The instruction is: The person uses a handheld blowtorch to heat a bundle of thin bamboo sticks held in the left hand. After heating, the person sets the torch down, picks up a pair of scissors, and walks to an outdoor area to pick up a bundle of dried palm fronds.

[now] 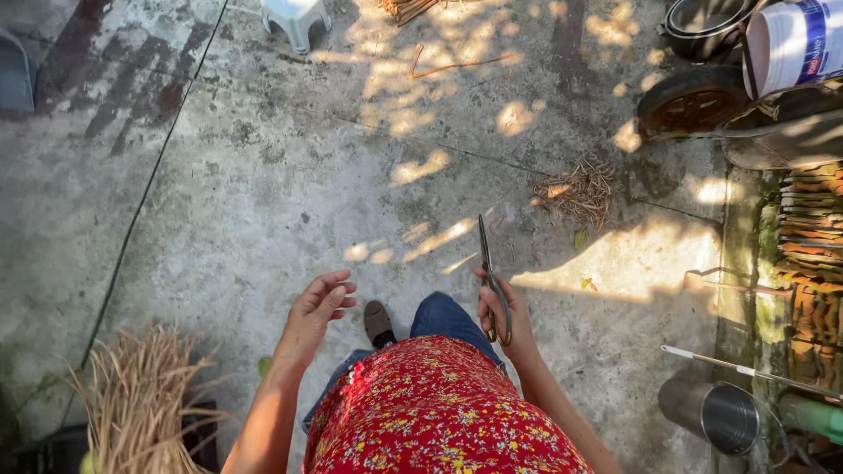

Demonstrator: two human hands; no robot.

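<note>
I look down at a concrete yard floor. My right hand grips the handles of long dark scissors, whose closed blades point away from me. My left hand hovers empty with fingers spread, above the floor left of my knee. A bundle of dry straw-like stalks lies at the lower left, nearest the left hand. My red flowered top, blue jeans and one dark shoe fill the bottom centre.
A small heap of dry twigs lies ahead on the right. A wheel, a white bucket and stacked tiles line the right edge. A metal can stands at the lower right. A pale plastic stool is at the top.
</note>
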